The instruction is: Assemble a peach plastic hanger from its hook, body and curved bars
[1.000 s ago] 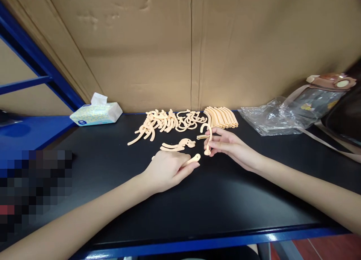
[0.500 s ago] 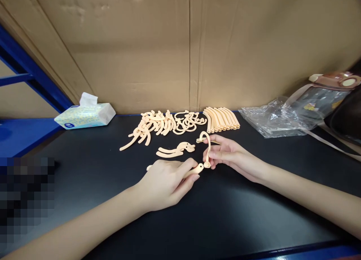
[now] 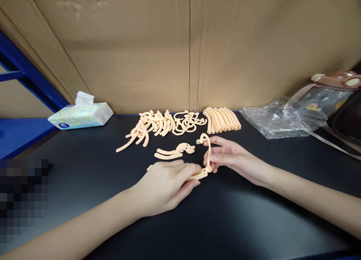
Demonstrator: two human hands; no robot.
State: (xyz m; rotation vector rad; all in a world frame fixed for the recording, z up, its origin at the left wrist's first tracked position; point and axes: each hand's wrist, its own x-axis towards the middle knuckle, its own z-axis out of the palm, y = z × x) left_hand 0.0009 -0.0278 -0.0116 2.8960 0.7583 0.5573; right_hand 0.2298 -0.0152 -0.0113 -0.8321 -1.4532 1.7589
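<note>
My left hand (image 3: 166, 186) is closed round a cream plastic strip (image 3: 200, 174), whose holed end sticks out past the fingertips. Most of that strip is hidden under the palm. Between thumb and fingers, my right hand (image 3: 225, 153) pinches a curved cream plastic hook (image 3: 208, 147). The hook's lower knobbed end meets the strip's holed end; whether it sits in the hole I cannot tell. At its upper end, the hook meets another cream piece (image 3: 199, 141) near my right fingers. Just beyond my left hand lies a pair of joined curved cream pieces (image 3: 175, 151).
Along the back of the black table (image 3: 225, 222) lie a heap of cream curved pieces (image 3: 155, 124), a tangle of thin hooks (image 3: 187, 121) and a neat row of strips (image 3: 222, 120). A tissue pack (image 3: 81, 115) is at left; a clear bag (image 3: 282, 117) and bottle (image 3: 324, 96) at right.
The strip in my left hand and the hook in my right have come together, so the hook's lower end now meets the strip's holed end. My left hand has turned slightly.
</note>
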